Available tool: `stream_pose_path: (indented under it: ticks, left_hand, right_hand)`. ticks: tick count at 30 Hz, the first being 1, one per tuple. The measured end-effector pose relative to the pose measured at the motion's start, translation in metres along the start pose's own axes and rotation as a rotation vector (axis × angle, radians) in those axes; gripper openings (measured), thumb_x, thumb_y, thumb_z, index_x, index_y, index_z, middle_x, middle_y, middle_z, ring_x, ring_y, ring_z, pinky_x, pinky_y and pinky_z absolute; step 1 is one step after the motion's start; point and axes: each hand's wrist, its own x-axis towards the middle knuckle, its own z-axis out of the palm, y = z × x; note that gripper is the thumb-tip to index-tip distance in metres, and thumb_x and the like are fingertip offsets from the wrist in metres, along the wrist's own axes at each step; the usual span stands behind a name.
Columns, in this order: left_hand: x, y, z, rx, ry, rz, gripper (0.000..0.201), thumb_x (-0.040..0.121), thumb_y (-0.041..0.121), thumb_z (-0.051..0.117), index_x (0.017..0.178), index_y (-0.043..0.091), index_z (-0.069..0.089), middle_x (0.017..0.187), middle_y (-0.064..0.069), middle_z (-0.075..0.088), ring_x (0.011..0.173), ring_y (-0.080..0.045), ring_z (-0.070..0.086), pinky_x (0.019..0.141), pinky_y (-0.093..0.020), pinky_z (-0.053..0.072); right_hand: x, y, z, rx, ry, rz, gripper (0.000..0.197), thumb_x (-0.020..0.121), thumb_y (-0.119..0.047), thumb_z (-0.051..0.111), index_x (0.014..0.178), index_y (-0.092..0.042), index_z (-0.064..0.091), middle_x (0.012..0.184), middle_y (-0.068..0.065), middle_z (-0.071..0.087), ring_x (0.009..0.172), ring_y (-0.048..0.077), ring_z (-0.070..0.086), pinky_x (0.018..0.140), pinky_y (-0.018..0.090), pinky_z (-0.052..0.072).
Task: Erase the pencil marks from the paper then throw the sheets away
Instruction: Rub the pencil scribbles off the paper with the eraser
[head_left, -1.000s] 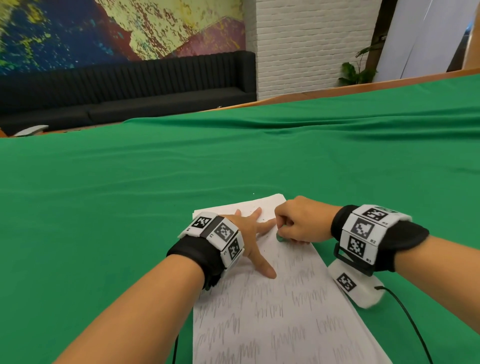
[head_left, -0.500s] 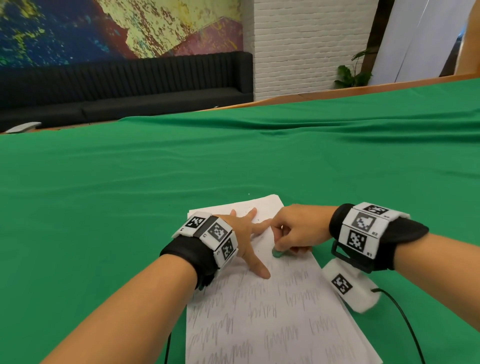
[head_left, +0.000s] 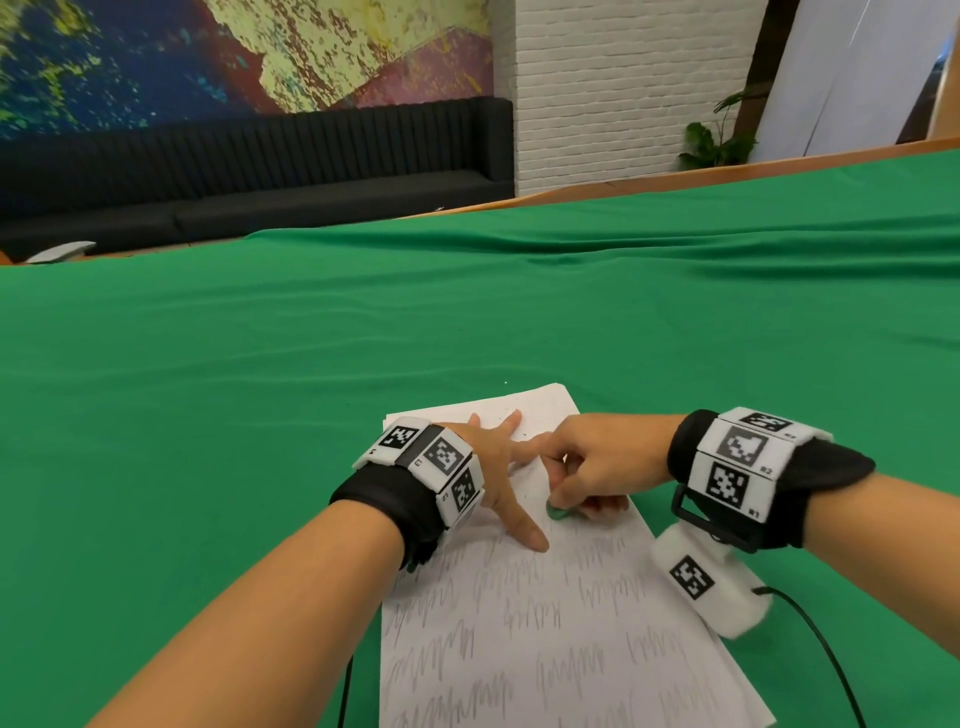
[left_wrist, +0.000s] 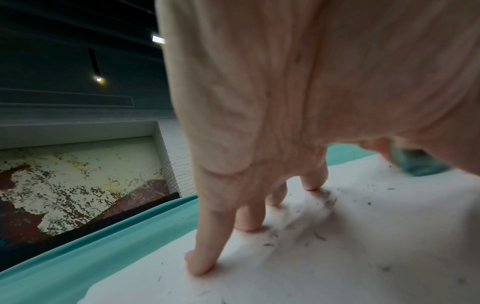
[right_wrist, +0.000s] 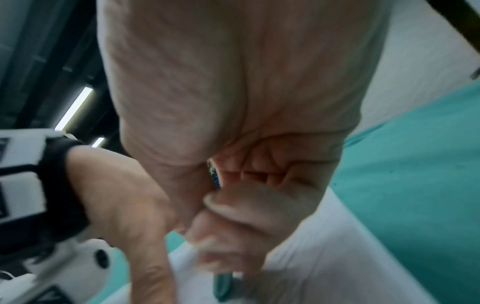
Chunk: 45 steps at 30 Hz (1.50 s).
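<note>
Erasing step. Left hand (head_left: 493, 467), fingers spread flat, pins the paper (head_left: 545, 649) to the tabletop (head_left: 260, 415); right hand (head_left: 597, 467) pinches a green eraser (head_left: 558, 513) against it. Many scribbles remain, so the next move calls for working down the sheet.

Right hand (right_wrist: 233, 144) curls round what seems a green eraser (right_wrist: 222, 288); paper (right_wrist: 337, 277) beneath.

Matt white paper (head_left: 545, 639) carries grey pencil marks (head_left: 524, 618) and lies on a matt green cloth (head_left: 260, 415), softly wrinkled. The table's far edge (head_left: 675, 179) looks like smooth wood.
</note>
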Motion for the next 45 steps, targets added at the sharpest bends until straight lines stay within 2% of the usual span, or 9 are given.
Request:
stream_pose_path:
  ticks: [6,10,19,23,27,31,35,39,45]
  left_hand:
    - [-0.001,0.001,0.001,0.04,0.012,0.001,0.117,0.068,0.073,0.071,0.15,0.05,-0.009,0.162,0.012,-0.021,0.15,-0.032,-0.009,0.116,-0.061,0.012]
    - [-0.002,0.002,0.0,0.044,0.006,-0.006,0.116,0.068,0.073,0.07,0.15,0.05,-0.009,0.161,0.012,-0.021,0.151,-0.031,-0.01,0.116,-0.059,0.013]
    - [-0.005,0.003,-0.001,0.039,0.006,-0.009,0.114,0.07,0.072,0.07,0.152,0.049,-0.006,0.162,0.011,-0.021,0.15,-0.032,-0.01,0.116,-0.06,0.013]
    - [-0.005,0.002,0.0,0.04,0.003,-0.001,0.116,0.069,0.072,0.07,0.151,0.05,-0.009,0.162,0.01,-0.021,0.15,-0.033,-0.01,0.116,-0.061,0.012]
    - [-0.003,0.001,0.0,0.03,-0.001,0.0,0.117,0.068,0.072,0.071,0.15,0.05,-0.009,0.161,0.012,-0.022,0.15,-0.032,-0.011,0.116,-0.06,0.012]
    - [0.0,0.002,-0.001,0.06,-0.018,-0.001,0.117,0.069,0.074,0.069,0.15,0.05,-0.012,0.161,0.011,-0.023,0.15,-0.033,-0.01,0.116,-0.059,0.014]
    - [0.0,0.002,-0.002,0.062,-0.019,-0.007,0.116,0.069,0.074,0.069,0.15,0.05,-0.012,0.161,0.011,-0.023,0.15,-0.033,-0.01,0.117,-0.059,0.012]
    - [0.0,0.002,-0.002,0.056,-0.017,-0.004,0.117,0.069,0.073,0.069,0.15,0.05,-0.012,0.161,0.01,-0.023,0.15,-0.032,-0.01,0.116,-0.06,0.011]
    - [0.001,0.001,-0.001,0.053,-0.018,-0.01,0.118,0.068,0.074,0.07,0.149,0.052,-0.013,0.161,0.012,-0.023,0.15,-0.032,-0.011,0.116,-0.061,0.012]
  right_hand:
    - [0.005,0.007,-0.009,-0.234,0.216,0.083,0.017,0.089,-0.023,0.067,0.078,-0.013,0.06,0.059,-0.005,0.064,0.044,0.004,0.055,0.049,0.017,0.044]
    - [0.001,0.007,-0.009,-0.13,0.066,0.089,0.02,0.089,-0.022,0.068,0.077,-0.012,0.057,0.063,0.0,0.066,0.043,0.007,0.055,0.047,0.019,0.046]
    - [0.001,0.002,-0.006,-0.167,0.073,0.063,0.019,0.089,-0.021,0.068,0.076,-0.012,0.056,0.066,0.003,0.067,0.046,0.009,0.057,0.049,0.021,0.048]
    - [0.006,0.004,-0.009,-0.339,0.217,0.09,0.018,0.088,-0.019,0.063,0.073,-0.017,0.055,0.07,-0.001,0.064,0.058,0.011,0.056,0.056,0.024,0.047]
    - [-0.002,0.003,-0.01,-0.258,0.068,0.079,0.02,0.088,-0.023,0.068,0.074,-0.015,0.056,0.063,-0.001,0.066,0.045,0.006,0.055,0.05,0.02,0.046]
    - [-0.001,0.009,-0.01,-0.368,0.226,0.062,0.014,0.087,-0.02,0.064,0.075,-0.016,0.058,0.073,0.0,0.063,0.06,0.011,0.052,0.055,0.025,0.042]
    - [-0.005,0.005,-0.007,-0.225,0.066,0.027,0.017,0.089,-0.02,0.066,0.076,-0.013,0.058,0.065,0.0,0.065,0.049,0.009,0.055,0.049,0.019,0.045]
    - [-0.001,0.012,-0.015,-0.362,0.218,0.069,0.019,0.089,-0.023,0.065,0.074,-0.018,0.056,0.072,-0.002,0.062,0.06,0.01,0.053,0.056,0.023,0.042]
    - [-0.008,0.019,-0.011,-0.232,0.102,0.052,0.023,0.089,-0.028,0.069,0.074,-0.015,0.057,0.064,-0.003,0.063,0.047,0.007,0.053,0.05,0.019,0.044]
